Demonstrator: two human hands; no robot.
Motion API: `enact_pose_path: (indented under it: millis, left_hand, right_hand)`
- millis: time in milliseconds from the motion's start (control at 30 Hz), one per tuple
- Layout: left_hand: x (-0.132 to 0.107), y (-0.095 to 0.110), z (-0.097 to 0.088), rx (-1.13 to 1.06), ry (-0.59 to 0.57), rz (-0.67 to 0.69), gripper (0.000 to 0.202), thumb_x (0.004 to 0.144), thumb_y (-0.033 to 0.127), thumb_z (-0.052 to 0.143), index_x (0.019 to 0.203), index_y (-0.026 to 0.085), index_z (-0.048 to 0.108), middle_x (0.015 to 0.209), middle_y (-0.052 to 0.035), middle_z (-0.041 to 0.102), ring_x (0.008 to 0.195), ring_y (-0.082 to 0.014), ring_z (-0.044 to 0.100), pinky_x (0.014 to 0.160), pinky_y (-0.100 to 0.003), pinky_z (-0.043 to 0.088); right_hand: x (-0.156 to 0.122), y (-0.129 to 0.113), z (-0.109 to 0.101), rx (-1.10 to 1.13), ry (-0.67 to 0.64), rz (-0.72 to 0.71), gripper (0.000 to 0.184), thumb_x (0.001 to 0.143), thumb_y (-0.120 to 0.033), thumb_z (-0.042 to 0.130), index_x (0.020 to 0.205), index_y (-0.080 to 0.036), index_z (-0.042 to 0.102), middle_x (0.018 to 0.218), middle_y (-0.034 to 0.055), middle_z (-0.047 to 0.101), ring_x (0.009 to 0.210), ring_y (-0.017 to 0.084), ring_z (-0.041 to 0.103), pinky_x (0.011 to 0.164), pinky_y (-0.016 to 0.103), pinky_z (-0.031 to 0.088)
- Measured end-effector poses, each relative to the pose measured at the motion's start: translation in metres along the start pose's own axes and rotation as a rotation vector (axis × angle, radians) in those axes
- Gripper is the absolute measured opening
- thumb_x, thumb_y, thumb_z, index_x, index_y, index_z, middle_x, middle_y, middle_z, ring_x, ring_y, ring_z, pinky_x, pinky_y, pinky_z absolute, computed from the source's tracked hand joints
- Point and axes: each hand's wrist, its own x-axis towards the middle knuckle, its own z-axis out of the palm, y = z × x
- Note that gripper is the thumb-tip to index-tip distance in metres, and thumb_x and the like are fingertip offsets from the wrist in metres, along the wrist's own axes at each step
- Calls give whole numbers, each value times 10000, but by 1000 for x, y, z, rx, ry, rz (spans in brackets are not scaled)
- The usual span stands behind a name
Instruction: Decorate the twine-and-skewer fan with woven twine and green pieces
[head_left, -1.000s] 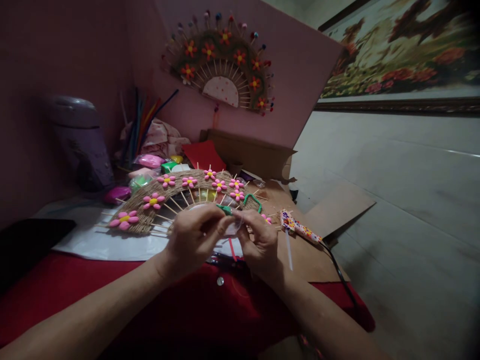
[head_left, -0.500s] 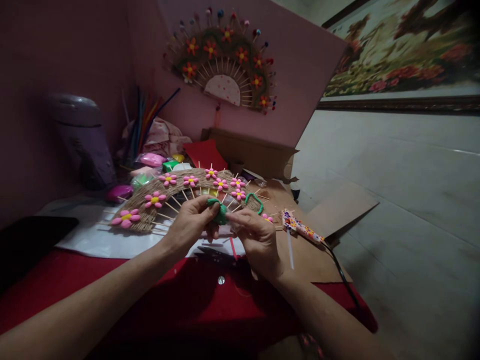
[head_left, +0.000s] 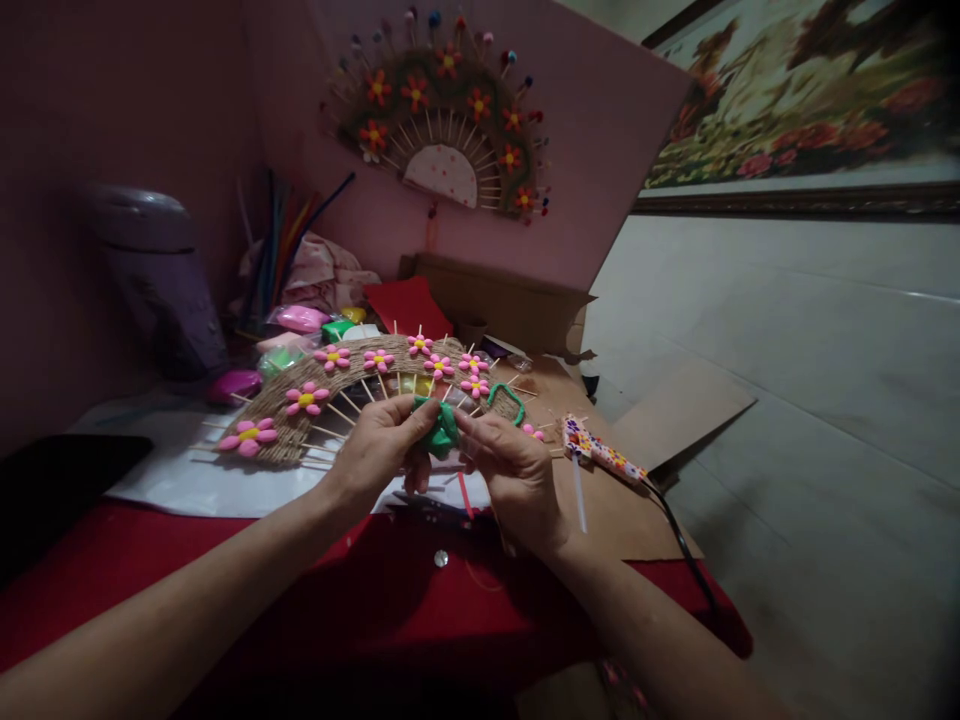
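Between my two hands is a soft lump of green modelling clay [head_left: 442, 430], its surface folded and uneven. My left hand [head_left: 386, 435] pinches it from the left, thumb on top. From the other side, the thumb and fingertips of my right hand [head_left: 510, 460] press on its edge. Just behind them a fan-shaped piece [head_left: 352, 380] of twine wound on thin sticks lies on the table, decorated with pink flowers with yellow centres. A loop of green clay [head_left: 506, 404] lies on its right part, and my hands hide some of its lower middle.
A flower-patterned glue gun [head_left: 600, 450] with a black cable rests on brown cardboard [head_left: 630, 520] at right. Bagged clay [head_left: 300, 318] and a tall purple flask [head_left: 154, 290] stand behind left. A small clear gem [head_left: 441, 559] lies on the red tablecloth [head_left: 330, 600].
The green clay has been turned and opened out between my fingers, so more of it shows. My right fingertips have shifted from pointing across it to pinching its edge.
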Motion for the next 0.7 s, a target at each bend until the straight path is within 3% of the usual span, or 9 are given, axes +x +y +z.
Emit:
enact_pose_path:
  millis: [267, 467, 700]
  left_hand:
    - [0, 2, 2, 61, 42, 89, 309, 809, 428, 596, 690, 146, 550, 503, 36, 533, 354, -75, 479, 336, -189, 382]
    - [-1, 4, 5, 79, 60, 142, 296, 787, 424, 613, 696, 148, 555, 506, 26, 549, 359, -86, 484, 327, -201, 389]
    - [-2, 7, 4, 74, 34, 103, 270, 748, 408, 636, 727, 150, 560, 502, 34, 540, 340, -86, 480, 310, -204, 404]
  right_hand:
    - [1, 0, 4, 102, 42, 162, 236, 825, -188, 597, 1023, -257, 704, 895, 19, 703, 736, 133, 631, 642, 273, 550]
    - [0, 4, 4, 135, 62, 180, 284, 814, -197, 607, 1072, -275, 697, 910, 24, 711, 735, 142, 627, 618, 285, 549]
    - [1, 5, 2, 226, -13, 232, 263, 815, -207, 612, 1054, -270, 701, 695, -11, 659, 503, 77, 490, 447, 216, 450]
